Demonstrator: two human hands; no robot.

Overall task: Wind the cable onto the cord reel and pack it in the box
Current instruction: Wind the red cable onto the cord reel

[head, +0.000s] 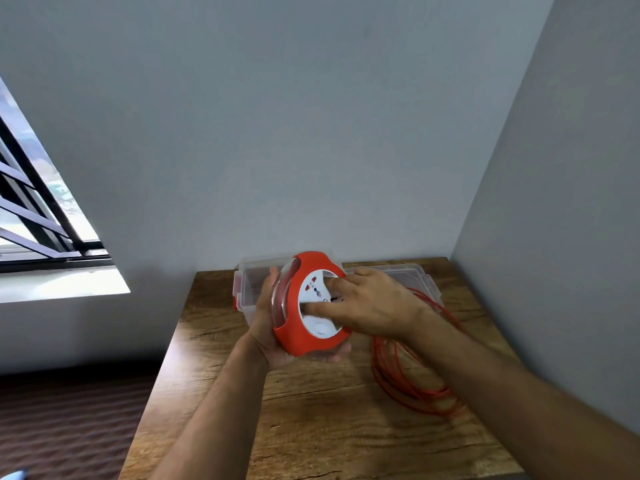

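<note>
An orange cord reel with a white socket face is held up over the wooden table. My left hand cups it from behind and below. My right hand lies on the white face, fingers spread and pressing on it. Loose orange cable lies in loops on the table to the right, partly hidden under my right forearm. A clear plastic box stands behind the reel. Its clear lid lies beside it at the back right.
The table stands in a corner, with grey walls behind and to the right. A barred window is on the left. Dark floor lies below the table's left edge.
</note>
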